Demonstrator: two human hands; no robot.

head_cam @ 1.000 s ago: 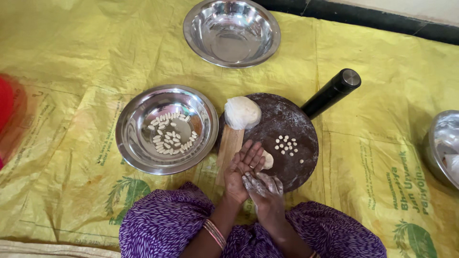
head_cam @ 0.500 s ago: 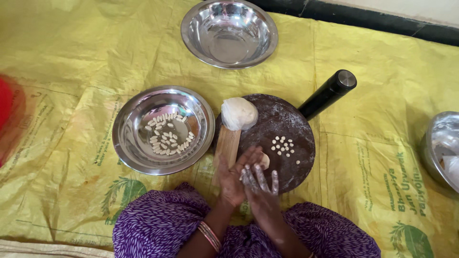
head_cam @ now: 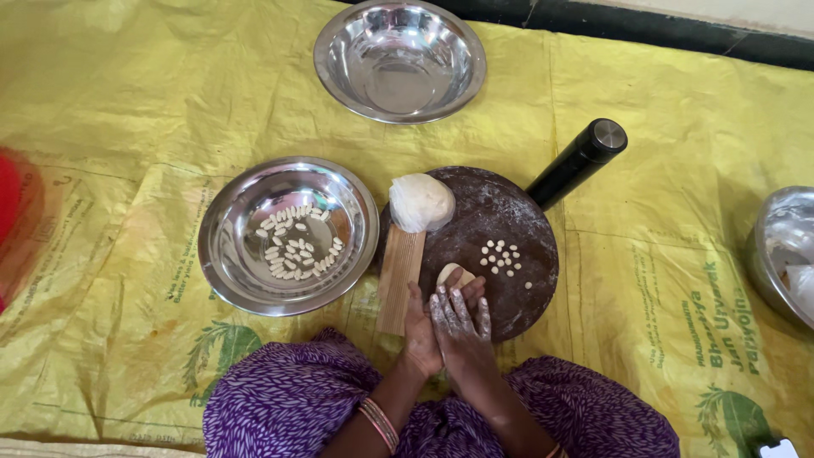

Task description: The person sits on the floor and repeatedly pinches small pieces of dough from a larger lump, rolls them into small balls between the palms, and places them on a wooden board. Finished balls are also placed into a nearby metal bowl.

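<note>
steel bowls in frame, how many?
3. One bowl at top centre, empty. One bowl left of the round board, holding small dough pieces. One bowl cut off by the right edge; more may lie outside view.

near bowl (head_cam: 288,236): shiny polished metal | far bowl (head_cam: 399,59): same glossy steel | round board (head_cam: 500,229): dark, matt, flour-dusted | ridged slat (head_cam: 400,278): pale bare wood | ground sheet (head_cam: 127,110): yellow woven plastic, slightly glossy | cylinder (head_cam: 578,161): black, smooth, metal-capped
</note>
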